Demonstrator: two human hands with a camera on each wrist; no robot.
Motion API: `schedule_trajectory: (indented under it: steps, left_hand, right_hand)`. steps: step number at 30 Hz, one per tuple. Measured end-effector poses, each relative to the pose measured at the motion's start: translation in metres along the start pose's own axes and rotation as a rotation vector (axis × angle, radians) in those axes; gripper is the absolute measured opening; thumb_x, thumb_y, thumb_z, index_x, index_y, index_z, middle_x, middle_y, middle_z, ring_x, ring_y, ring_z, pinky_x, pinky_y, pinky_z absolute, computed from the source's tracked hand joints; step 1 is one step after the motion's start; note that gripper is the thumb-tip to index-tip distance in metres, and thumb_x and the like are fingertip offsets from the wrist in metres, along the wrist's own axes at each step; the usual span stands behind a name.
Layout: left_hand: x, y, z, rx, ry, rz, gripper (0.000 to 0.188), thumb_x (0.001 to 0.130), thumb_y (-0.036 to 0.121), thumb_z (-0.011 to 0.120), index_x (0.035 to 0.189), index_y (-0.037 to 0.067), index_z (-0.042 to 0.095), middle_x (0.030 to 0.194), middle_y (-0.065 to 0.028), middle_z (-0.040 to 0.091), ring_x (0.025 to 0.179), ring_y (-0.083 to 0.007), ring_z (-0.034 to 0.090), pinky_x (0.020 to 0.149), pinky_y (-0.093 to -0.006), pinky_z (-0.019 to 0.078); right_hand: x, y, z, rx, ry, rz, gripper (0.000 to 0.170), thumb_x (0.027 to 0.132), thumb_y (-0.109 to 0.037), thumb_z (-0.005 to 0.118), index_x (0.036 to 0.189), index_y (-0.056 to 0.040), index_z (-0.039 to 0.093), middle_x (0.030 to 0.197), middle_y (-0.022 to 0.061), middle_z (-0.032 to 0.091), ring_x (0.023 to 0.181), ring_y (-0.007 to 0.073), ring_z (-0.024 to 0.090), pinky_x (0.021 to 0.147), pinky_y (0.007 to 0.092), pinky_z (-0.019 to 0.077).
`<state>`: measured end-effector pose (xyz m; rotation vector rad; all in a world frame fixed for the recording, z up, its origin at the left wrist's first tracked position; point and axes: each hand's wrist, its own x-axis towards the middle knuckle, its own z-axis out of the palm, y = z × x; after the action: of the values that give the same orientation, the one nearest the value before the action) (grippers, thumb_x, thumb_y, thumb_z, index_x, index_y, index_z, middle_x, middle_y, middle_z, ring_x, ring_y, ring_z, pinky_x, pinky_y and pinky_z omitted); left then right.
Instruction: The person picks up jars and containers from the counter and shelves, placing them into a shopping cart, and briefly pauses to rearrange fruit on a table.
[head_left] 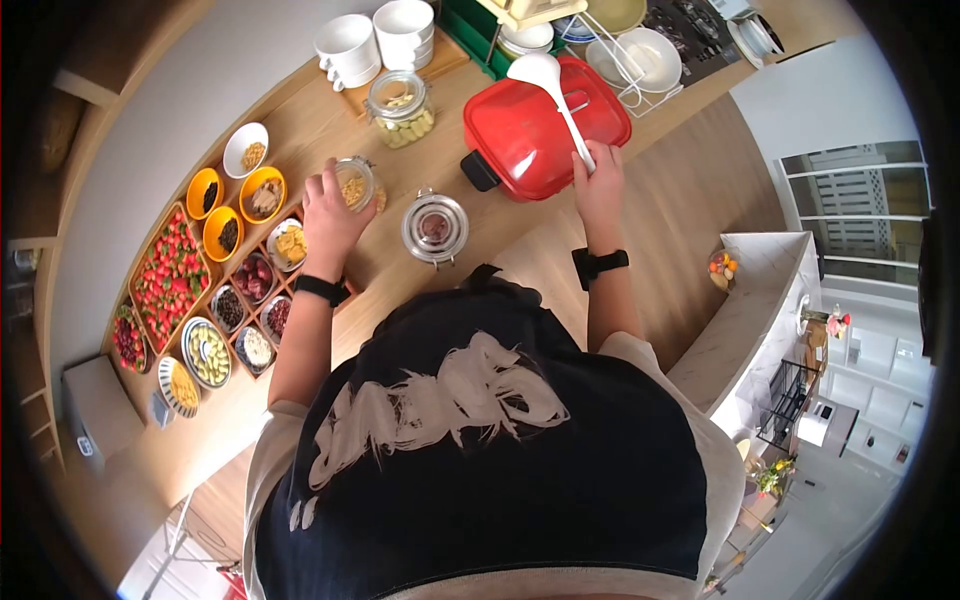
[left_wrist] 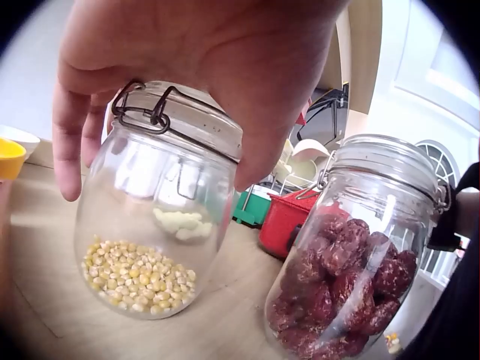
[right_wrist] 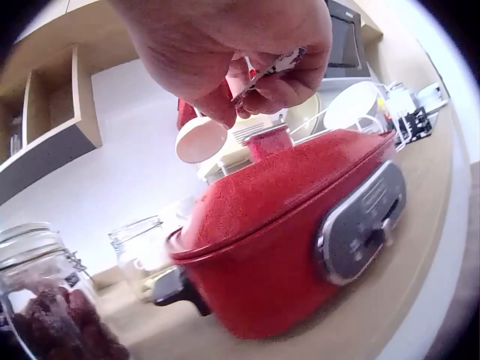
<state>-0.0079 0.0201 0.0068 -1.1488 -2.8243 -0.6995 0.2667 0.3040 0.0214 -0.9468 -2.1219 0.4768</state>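
Note:
My left hand (head_left: 335, 218) grips the clip lid of a glass jar (left_wrist: 150, 202) from above, fingers on one side and thumb on the other. Yellow corn kernels (left_wrist: 139, 277) cover the bottom of that jar. Beside it stands a second glass jar (left_wrist: 349, 255), filled with wrinkled dark-red dried fruit. My right hand (head_left: 598, 190) holds a white ladle (head_left: 540, 75) by its handle, over a red electric cooker (right_wrist: 277, 217) with its lid on. The ladle's bowl (right_wrist: 201, 140) shows beyond the lid in the right wrist view.
A third jar (head_left: 402, 110) with pale pieces stands further back, near two white mugs (head_left: 348, 50). Orange bowls (head_left: 262, 195), strawberries (head_left: 170, 275) and a divided wooden tray (head_left: 262, 310) of dried foods line the left. Behind the cooker is a dish rack (head_left: 635, 95) with bowls.

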Motion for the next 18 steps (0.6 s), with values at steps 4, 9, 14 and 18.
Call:
schedule_trajectory:
  steps: [4, 9, 14, 18]
  left_hand:
    - [0.0, 0.002, 0.0, -0.005, -0.008, -0.022, 0.089, 0.072, 0.032, 0.084, 0.145, 0.008, 0.039, 0.122, -0.0235, 0.05, 0.11, -0.0446, 0.056, 0.094, -0.0491, 0.0495]
    - [-0.001, 0.0, 0.002, 0.001, 0.033, 0.025, 0.089, 0.071, 0.034, 0.085, 0.144, 0.007, 0.042, 0.119, -0.0226, 0.052, 0.11, -0.0435, 0.056, 0.094, -0.0484, 0.0498]
    - [-0.001, 0.004, -0.001, 0.012, -0.011, -0.024, 0.089, 0.072, 0.033, 0.084, 0.144, 0.007, 0.041, 0.12, -0.0233, 0.051, 0.111, -0.044, 0.055, 0.094, -0.0483, 0.0497]
    - [-0.001, 0.004, -0.002, -0.021, -0.025, -0.008, 0.089, 0.072, 0.028, 0.084, 0.146, 0.006, 0.038, 0.121, -0.0253, 0.05, 0.112, -0.0465, 0.054, 0.095, -0.05, 0.0487]
  right_hand:
    - [0.008, 0.021, -0.005, -0.079, 0.051, 0.03, 0.023, 0.088, -0.013, 0.071, 0.108, -0.0033, 0.064, 0.1, 0.0157, 0.061, 0.089, 0.0366, 0.062, 0.077, 0.0427, 0.0516]
    - [0.022, 0.054, -0.01, -0.06, 0.103, 0.144, 0.023, 0.086, -0.013, 0.073, 0.107, -0.0041, 0.067, 0.1, 0.017, 0.063, 0.089, 0.0378, 0.063, 0.077, 0.0433, 0.0519]
    - [0.044, 0.09, -0.018, -0.138, 0.001, 0.14, 0.023, 0.084, -0.015, 0.074, 0.106, -0.0084, 0.068, 0.097, 0.0158, 0.064, 0.089, 0.0377, 0.064, 0.078, 0.0437, 0.052]
    - [0.064, 0.1, -0.02, -0.191, -0.116, 0.158, 0.025, 0.084, -0.019, 0.075, 0.107, -0.0116, 0.069, 0.099, 0.0134, 0.067, 0.091, 0.0359, 0.065, 0.078, 0.0433, 0.0523]
